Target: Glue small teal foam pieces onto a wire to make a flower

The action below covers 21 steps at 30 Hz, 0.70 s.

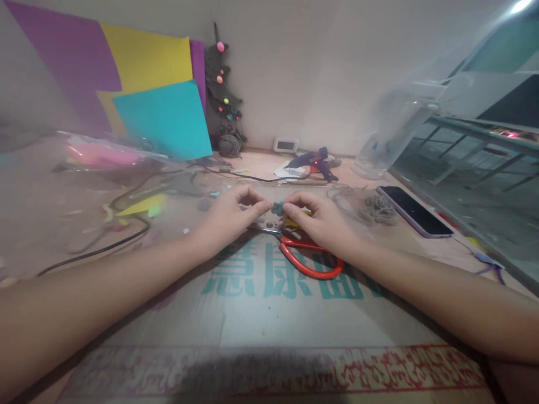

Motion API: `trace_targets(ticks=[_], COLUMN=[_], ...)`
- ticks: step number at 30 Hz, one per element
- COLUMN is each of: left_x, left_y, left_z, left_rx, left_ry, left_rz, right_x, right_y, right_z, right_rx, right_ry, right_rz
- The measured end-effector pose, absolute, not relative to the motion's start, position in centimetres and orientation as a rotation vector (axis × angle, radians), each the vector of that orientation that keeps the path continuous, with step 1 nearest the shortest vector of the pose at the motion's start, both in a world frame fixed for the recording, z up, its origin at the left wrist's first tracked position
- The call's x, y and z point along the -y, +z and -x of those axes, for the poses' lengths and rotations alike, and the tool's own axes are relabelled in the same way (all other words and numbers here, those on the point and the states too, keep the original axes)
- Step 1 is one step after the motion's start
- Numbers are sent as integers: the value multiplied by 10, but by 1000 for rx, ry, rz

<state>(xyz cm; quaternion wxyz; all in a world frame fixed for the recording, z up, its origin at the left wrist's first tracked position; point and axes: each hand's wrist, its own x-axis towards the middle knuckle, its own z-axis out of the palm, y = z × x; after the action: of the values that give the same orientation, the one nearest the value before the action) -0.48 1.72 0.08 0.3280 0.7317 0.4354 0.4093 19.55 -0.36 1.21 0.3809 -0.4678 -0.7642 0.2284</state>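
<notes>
A small teal flower-shaped piece (278, 208) is held up between my two hands at the middle of the view. My left hand (238, 216) pinches its left side with thumb and forefinger. From the other side, my right hand (315, 219) grips it the same way, closed at the fingertips. Just below lie scissors with red handles (311, 273), their metal blades pointing left and partly hidden under my hands. Some yellow material (291, 223) shows beside my right thumb, too covered to make out.
Cardboard with printed characters (248, 325) covers the table. Behind are a dark glue gun (314, 163), a small white display device (286, 145) and a decorated little tree (227, 106). A phone (415, 212) and tangled grey yarn (379, 209) lie right; a black cable (105, 247) runs left.
</notes>
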Motion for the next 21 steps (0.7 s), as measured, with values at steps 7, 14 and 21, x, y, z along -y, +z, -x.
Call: trace_targets(ticks=[7,14,21], left_x=[-19,-20,-19], left_y=[0,-5,-2], left_z=[3,6,5], left_rx=[-1124,-1085,-1121], left_ry=[1098,1067,1022], left_rz=[-1918,-1913,-1916], right_x=[4,4,4], right_y=[13,12,11], right_z=[-196,-196,-197], right_rx=[1937,1908,1906], right_ry=[598,598,601], right_rz=[1194,1208,1194])
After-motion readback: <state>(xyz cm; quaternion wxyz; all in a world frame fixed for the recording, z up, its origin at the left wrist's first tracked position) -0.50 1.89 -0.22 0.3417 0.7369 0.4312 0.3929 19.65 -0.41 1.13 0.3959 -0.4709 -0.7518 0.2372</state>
